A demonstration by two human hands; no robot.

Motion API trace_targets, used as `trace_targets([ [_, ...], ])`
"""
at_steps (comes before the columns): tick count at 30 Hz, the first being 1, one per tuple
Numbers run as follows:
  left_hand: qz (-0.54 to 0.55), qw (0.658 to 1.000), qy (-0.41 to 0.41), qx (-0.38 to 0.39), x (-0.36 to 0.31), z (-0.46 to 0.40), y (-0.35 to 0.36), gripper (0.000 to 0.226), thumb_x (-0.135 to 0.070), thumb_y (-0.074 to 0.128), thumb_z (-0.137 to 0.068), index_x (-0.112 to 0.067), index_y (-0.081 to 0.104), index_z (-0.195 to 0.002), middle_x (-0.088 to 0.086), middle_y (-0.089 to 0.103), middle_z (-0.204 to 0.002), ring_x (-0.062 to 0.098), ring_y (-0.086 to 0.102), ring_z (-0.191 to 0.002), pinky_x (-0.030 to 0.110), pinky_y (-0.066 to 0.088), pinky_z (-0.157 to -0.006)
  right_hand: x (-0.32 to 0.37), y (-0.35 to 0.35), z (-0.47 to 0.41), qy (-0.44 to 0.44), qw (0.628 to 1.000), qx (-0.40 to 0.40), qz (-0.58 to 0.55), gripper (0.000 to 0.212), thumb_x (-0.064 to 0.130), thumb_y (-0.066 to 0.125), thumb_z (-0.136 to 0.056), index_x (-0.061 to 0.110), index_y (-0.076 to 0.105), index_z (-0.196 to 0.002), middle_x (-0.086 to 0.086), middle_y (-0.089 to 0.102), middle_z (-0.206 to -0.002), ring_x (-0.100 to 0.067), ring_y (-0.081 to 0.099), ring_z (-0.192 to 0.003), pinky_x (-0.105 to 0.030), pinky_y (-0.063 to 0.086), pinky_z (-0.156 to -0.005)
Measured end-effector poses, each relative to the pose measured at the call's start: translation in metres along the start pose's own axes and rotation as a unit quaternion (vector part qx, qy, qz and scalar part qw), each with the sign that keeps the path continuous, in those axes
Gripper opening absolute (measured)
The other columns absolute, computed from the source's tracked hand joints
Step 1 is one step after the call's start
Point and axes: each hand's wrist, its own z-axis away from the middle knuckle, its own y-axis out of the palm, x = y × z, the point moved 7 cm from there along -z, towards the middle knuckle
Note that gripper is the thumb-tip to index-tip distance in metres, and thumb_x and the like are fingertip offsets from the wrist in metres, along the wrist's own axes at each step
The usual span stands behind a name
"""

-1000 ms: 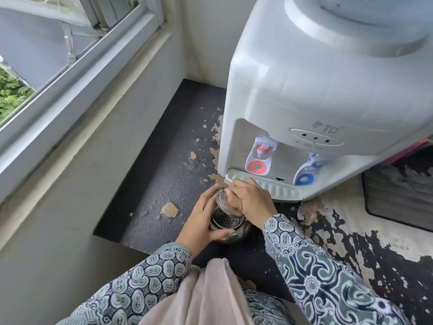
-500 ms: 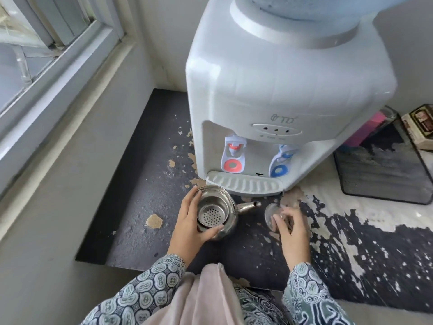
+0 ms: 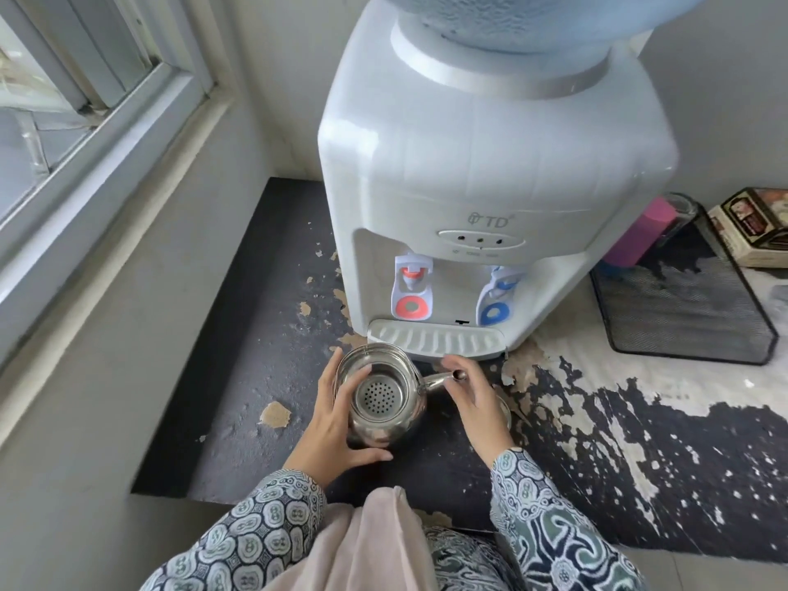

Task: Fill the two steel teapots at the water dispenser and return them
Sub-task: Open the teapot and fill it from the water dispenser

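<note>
Right hand (image 3: 471, 400) moved to spout, fingers loose, left hand (image 3: 337, 424) still cupping lidless teapot (image 3: 379, 398)

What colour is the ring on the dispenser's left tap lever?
Orange-red ring on the white water dispenser, clearest in the head view.

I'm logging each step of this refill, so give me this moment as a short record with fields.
teapot: steel teapot, lid off, strainer visible inside, spout pointing right
left hand: left hand wrapped around the teapot's left side
right hand: right hand at the spout, grip unclear
lid: partly hidden under the right hand
dispenser: water dispenser behind the teapot, red tap left, blue tap right
filling: not yet under a tap
</note>
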Motion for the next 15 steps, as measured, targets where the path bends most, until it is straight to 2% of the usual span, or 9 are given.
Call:
trace_targets([
  [2, 0.008, 1.0, -0.008, -0.002, 0.003, 0.0, 0.0, 0.112, -0.055, 0.08, -0.051, -0.056, 0.007, -0.135, 0.01, 0.008, -0.152, 0.017, 0.006, -0.145, 0.045, 0.017, -0.117, -0.006, 0.008, -0.004, 0.058, 0.992, 0.002, -0.114, 0.021, 0.01, 0.051, -0.091, 0.028, 0.055, -0.101, -0.007, 0.061, -0.111, -0.012, 0.059, -0.102, -0.024, 0.054, -0.084],
  [3, 0.014, 1.0, -0.015, -0.009, 0.002, -0.001, 0.0, 0.11, -0.057, 0.079, -0.052, -0.057, 0.006, -0.134, 0.011, 0.013, -0.15, 0.019, 0.009, -0.144, 0.047, 0.019, -0.116, -0.009, 0.01, -0.006, 0.088, 0.982, -0.013, -0.167, 0.02, 0.008, 0.051, -0.09, 0.026, 0.055, -0.099, -0.009, 0.061, -0.106, -0.017, 0.059, -0.099, -0.025, 0.056, -0.078],
  [6, 0.003, 0.999, -0.02, -0.043, -0.005, 0.003, 0.001, 0.096, -0.07, 0.065, -0.059, -0.059, 0.005, -0.132, 0.007, 0.022, -0.145, 0.018, 0.02, -0.136, 0.038, 0.022, -0.112, -0.014, 0.008, -0.014, 0.142, 0.951, -0.087, -0.261, 0.012, 0.008, 0.057, -0.087, 0.019, 0.052, -0.092, -0.012, 0.06, -0.102, -0.022, 0.06, -0.096, -0.025, 0.058, -0.07],
  [9, 0.003, 0.996, -0.027, -0.083, -0.01, 0.005, -0.006, 0.071, -0.077, 0.046, -0.069, -0.059, 0.013, -0.13, 0.004, 0.033, -0.136, 0.014, 0.032, -0.126, 0.031, 0.027, -0.103, -0.012, 0.007, -0.03, 0.156, 0.962, -0.104, -0.197, 0.006, 0.018, 0.06, -0.086, 0.018, 0.055, -0.083, -0.014, 0.063, -0.1, -0.03, 0.062, -0.098, -0.037, 0.057, -0.073],
  [12, 0.037, 0.992, -0.048, -0.108, -0.007, -0.004, -0.023, 0.06, -0.064, 0.047, -0.078, -0.047, 0.025, -0.13, -0.007, 0.042, -0.129, 0.008, 0.044, -0.119, 0.028, 0.034, -0.102, 0.0, 0.006, -0.047, 0.114, 0.986, -0.094, -0.077, 0.01, 0.028, 0.062, -0.084, 0.026, 0.056, -0.076, -0.009, 0.066, -0.088, -0.034, 0.064, -0.091, -0.052, 0.054, -0.081],
  [15, 0.033, 0.995, -0.054, -0.074, -0.01, -0.024, -0.031, 0.053, -0.054, 0.049, -0.08, -0.037, 0.034, -0.129, -0.011, 0.043, -0.126, 0.004, 0.044, -0.119, 0.025, 0.035, -0.103, 0.004, 0.014, -0.062, 0.1, 0.994, -0.036, -0.014, 0.007, 0.027, 0.062, -0.084, 0.026, 0.056, -0.08, -0.006, 0.065, -0.084, -0.034, 0.066, -0.086, -0.053, 0.053, -0.082],
])
